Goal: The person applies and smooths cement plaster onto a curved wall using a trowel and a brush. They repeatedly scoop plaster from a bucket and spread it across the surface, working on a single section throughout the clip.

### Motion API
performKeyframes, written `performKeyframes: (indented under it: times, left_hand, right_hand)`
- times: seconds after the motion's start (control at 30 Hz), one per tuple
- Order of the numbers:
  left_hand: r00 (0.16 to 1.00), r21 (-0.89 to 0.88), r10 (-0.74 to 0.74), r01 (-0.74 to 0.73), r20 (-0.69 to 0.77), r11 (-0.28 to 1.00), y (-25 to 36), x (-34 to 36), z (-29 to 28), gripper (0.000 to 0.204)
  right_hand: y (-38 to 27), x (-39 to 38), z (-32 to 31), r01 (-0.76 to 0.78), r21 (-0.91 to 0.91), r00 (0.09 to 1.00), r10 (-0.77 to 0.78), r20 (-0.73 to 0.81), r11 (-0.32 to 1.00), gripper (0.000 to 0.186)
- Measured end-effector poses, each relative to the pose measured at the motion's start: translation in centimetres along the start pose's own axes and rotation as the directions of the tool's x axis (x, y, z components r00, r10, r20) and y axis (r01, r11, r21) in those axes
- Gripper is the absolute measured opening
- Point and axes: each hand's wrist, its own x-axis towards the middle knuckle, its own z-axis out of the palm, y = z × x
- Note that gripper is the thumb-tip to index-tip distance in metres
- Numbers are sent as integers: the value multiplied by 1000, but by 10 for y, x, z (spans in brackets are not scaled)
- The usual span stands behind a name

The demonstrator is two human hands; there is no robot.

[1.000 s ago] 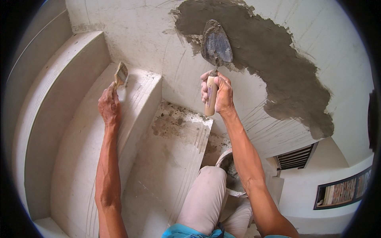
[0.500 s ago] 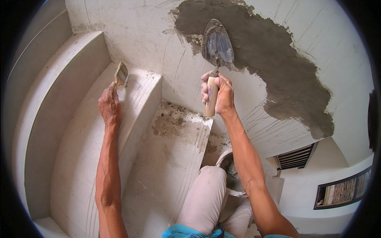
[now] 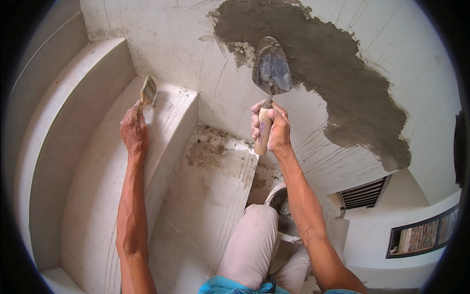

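My right hand point(image 3: 274, 128) is closed round the pale wooden handle of a trowel point(image 3: 272, 71). Its metal blade points up the wall, over the lower border of a dark grey patch of wet mortar point(image 3: 318, 59); whether it touches the wall I cannot tell. In my left hand point(image 3: 133, 130) is a flat paintbrush point(image 3: 148, 91), held with its bristle end pointing away from me, above a pale stair step. Below the patch, thin scratch lines mark the off-white wall point(image 3: 230, 105).
A bucket point(image 3: 285, 215) holding grey mortar stands beside my knee, partly behind my right forearm. Curved concrete steps point(image 3: 98, 171) rise on the left. Dark splatters stain the lower step point(image 3: 210, 161). At the right are a slatted vent point(image 3: 363, 193) and a dark-framed opening point(image 3: 423, 234).
My right hand has drawn the trowel slightly down, toward me, so its tip sits lower on the mortar patch. My left hand and the paintbrush stay nearly where they were.
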Motion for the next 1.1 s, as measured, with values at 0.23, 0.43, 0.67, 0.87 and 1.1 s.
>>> performKeyframes:
  times: [0.23, 0.43, 0.67, 0.87, 1.1]
  left_hand:
    - [1000, 3, -10, 10, 14, 1000, -1, 0, 1, 27]
    - [1000, -17, -4, 4, -2, 1000, 0, -1, 2, 27]
    - [999, -11, -10, 10, 32, 1000, 3, 0, -2, 28]
    - [999, -3, -15, 15, 28, 1000, 1, 0, -2, 28]
    - [999, 3, -18, 18, 37, 1000, 2, 0, -2, 27]
  right_hand:
    - [-2, 31, 5, 3, 43, 997, -7, 78, 999, 32]
    - [-1, 39, 4, -14, 58, 996, 9, 88, 998, 35]
    - [18, 23, -6, -53, 148, 997, 43, 72, 988, 37]
    - [18, 4, 0, -85, 120, 995, 79, 58, 989, 33]
    - [-4, 23, 18, -29, -49, 997, 32, 66, 998, 30]
